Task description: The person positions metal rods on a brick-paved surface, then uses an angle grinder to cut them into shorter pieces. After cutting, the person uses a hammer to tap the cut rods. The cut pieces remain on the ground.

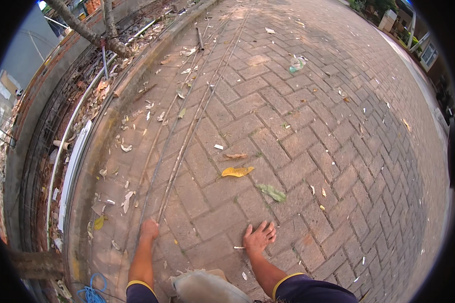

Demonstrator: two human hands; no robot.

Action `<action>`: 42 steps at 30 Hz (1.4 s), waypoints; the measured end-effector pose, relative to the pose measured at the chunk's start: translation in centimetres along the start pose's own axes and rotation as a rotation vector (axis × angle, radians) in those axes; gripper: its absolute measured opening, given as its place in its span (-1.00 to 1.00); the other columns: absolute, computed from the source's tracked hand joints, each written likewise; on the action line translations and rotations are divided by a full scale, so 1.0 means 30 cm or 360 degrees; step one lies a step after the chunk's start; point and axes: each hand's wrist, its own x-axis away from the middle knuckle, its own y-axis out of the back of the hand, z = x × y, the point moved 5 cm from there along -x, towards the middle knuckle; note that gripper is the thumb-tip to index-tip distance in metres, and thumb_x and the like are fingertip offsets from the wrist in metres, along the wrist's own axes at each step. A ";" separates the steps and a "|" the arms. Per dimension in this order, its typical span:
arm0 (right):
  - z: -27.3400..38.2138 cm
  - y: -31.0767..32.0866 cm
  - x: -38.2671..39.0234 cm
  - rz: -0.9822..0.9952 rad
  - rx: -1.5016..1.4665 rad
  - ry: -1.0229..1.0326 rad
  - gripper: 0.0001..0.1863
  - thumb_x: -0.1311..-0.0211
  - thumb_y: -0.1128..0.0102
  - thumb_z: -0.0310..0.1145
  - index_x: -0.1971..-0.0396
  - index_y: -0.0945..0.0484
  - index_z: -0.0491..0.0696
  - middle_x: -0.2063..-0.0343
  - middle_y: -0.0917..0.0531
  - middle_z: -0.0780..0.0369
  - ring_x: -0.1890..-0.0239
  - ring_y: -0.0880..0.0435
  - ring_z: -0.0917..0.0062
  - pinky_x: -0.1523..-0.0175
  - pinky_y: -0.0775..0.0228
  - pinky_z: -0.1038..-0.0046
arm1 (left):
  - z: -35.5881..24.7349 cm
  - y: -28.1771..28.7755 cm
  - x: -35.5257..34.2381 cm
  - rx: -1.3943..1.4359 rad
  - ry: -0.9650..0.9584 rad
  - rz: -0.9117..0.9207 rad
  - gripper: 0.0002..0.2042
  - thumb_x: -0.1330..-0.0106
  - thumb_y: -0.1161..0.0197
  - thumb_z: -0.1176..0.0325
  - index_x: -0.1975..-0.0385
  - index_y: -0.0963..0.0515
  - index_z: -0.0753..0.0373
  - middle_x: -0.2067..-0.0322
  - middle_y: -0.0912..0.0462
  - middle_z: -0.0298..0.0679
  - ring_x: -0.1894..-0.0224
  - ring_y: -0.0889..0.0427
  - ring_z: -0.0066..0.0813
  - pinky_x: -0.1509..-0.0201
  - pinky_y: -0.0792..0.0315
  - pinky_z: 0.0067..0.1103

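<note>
Long thin rusty metal rods [186, 137] lie on the brick paving, running from near me to the far top. My left hand [149, 229] is closed at the near end of these rods, its fingers curled and partly hidden. To its right, my right hand [260, 237] hovers over or rests on the paving, fingers spread and holding nothing; contact is hard to tell. Ahead of it lie a green leaf [271, 192] and a yellow leaf [237, 172]. A pale rounded shape [207, 287] shows between my forearms.
A kerb [103, 146] runs along the left, with a white strip [76, 171] and debris beyond it. A tree [81, 28] leans over there. Blue cord [92, 292] lies at the lower left. A crumpled plastic piece [297, 64] and scattered leaves dot the herringbone paving [298, 136].
</note>
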 end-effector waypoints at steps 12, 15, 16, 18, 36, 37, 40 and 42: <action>0.013 0.006 -0.004 0.0083 0.0046 -0.0052 -0.24 -0.19 -0.10 0.01 -0.25 -0.19 -0.19 -0.31 -0.05 -0.05 -0.37 0.06 0.01 -0.39 0.30 -0.02 | -0.282 0.329 -0.191 -0.0150 -0.0193 -0.0859 -0.87 -0.16 -0.22 0.51 0.30 -0.56 0.31 0.19 -0.52 0.01 0.08 -0.56 -0.01 0.06 -0.45 -0.25; 0.017 0.010 0.000 0.0071 0.0064 -0.0037 -0.25 -0.20 -0.10 0.01 -0.25 -0.19 -0.19 -0.31 -0.05 -0.06 -0.37 0.06 0.01 -0.39 0.30 -0.02 | -0.408 0.375 -0.251 -0.0167 -0.0119 -0.1062 -0.87 -0.22 -0.16 0.47 0.26 -0.56 0.32 0.19 -0.54 -0.01 0.11 -0.59 -0.03 0.08 -0.48 -0.26; 0.021 0.012 -0.003 0.0036 0.0061 -0.0026 -0.25 -0.20 -0.10 0.01 -0.24 -0.19 -0.19 -0.31 -0.06 -0.06 -0.37 0.05 0.01 -0.39 0.29 -0.02 | -0.446 0.386 -0.280 -0.0170 -0.0133 -0.1006 -0.86 -0.24 -0.14 0.46 0.26 -0.56 0.32 0.19 -0.55 -0.02 0.12 -0.59 -0.04 0.08 -0.49 -0.26; 0.023 0.011 -0.004 0.0013 0.0084 -0.0017 -0.25 -0.19 -0.10 0.01 -0.24 -0.19 -0.19 -0.31 -0.06 -0.07 -0.36 0.05 0.00 -0.38 0.29 -0.02 | -0.506 0.388 -0.300 -0.0149 -0.0185 -0.0988 -0.86 -0.28 -0.11 0.45 0.25 -0.56 0.33 0.19 -0.56 -0.02 0.12 -0.60 -0.04 0.08 -0.50 -0.26; 0.016 -0.009 -0.009 0.0064 0.0106 -0.0073 -0.24 -0.18 -0.10 0.02 -0.25 -0.19 -0.17 -0.30 -0.07 -0.06 -0.36 0.05 0.01 -0.39 0.31 -0.04 | -0.543 0.341 -0.376 0.0096 -0.0030 -0.0841 -0.83 -0.26 -0.10 0.51 0.22 -0.59 0.33 0.13 -0.56 0.00 0.04 -0.60 0.00 0.01 -0.52 -0.26; 0.015 -0.009 -0.009 0.0063 0.0106 -0.0072 -0.23 -0.18 -0.09 0.03 -0.26 -0.19 -0.17 -0.30 -0.07 -0.06 -0.36 0.05 0.01 -0.39 0.31 -0.03 | -0.545 0.338 -0.380 0.0098 -0.0034 -0.0842 -0.83 -0.26 -0.10 0.51 0.23 -0.60 0.33 0.13 -0.56 0.01 0.04 -0.60 0.01 0.01 -0.52 -0.26; 0.013 -0.014 -0.010 0.0121 0.0122 -0.0090 -0.23 -0.18 -0.09 0.04 -0.26 -0.19 -0.16 -0.31 -0.06 -0.05 -0.37 0.05 0.02 -0.40 0.32 -0.03 | -0.560 0.323 -0.395 0.0123 -0.0087 -0.0800 -0.83 -0.25 -0.10 0.51 0.23 -0.60 0.33 0.14 -0.56 0.01 0.05 -0.60 0.02 0.01 -0.51 -0.26; 0.014 -0.011 -0.010 0.0111 0.0115 -0.0087 -0.23 -0.19 -0.08 0.04 -0.26 -0.20 -0.17 -0.32 -0.05 -0.05 -0.37 0.06 0.02 -0.40 0.33 -0.03 | -0.571 0.311 -0.404 0.0130 -0.0117 -0.0771 -0.83 -0.25 -0.10 0.52 0.23 -0.60 0.34 0.14 -0.57 0.02 0.05 -0.60 0.02 0.01 -0.51 -0.26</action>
